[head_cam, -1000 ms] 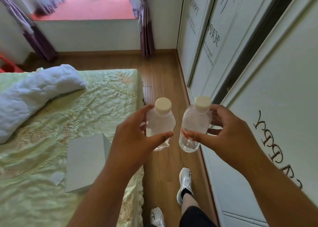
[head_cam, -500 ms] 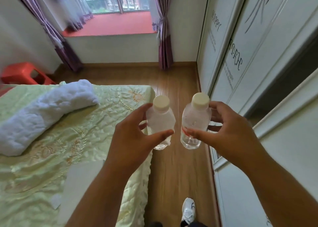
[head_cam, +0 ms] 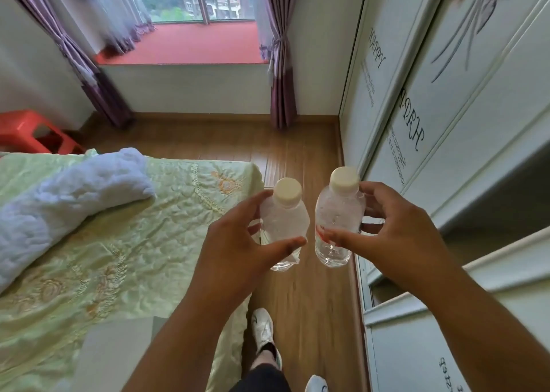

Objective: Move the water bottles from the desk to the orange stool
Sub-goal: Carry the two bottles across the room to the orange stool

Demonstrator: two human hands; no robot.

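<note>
I hold two small clear water bottles with cream caps upright in front of me, above the wooden floor. My left hand (head_cam: 235,249) grips the left bottle (head_cam: 284,222) between thumb and fingers. My right hand (head_cam: 395,237) grips the right bottle (head_cam: 337,213), which has a red mark on its label. The bottles are a little apart and do not touch. The orange stool (head_cam: 26,131) stands on the floor at the far left, beyond the bed's far side, partly hidden by the bedding.
A bed with a pale green quilt (head_cam: 104,243) and a white rolled blanket (head_cam: 59,201) fills the left. A white box (head_cam: 116,353) lies on it. White wardrobe doors (head_cam: 446,124) line the right. A narrow wooden floor aisle (head_cam: 297,153) runs toward the window and purple curtains (head_cam: 281,79).
The view has advanced along the aisle and lifted: the window and the orange stool have come into sight. Both hands keep their hold on the bottles.
</note>
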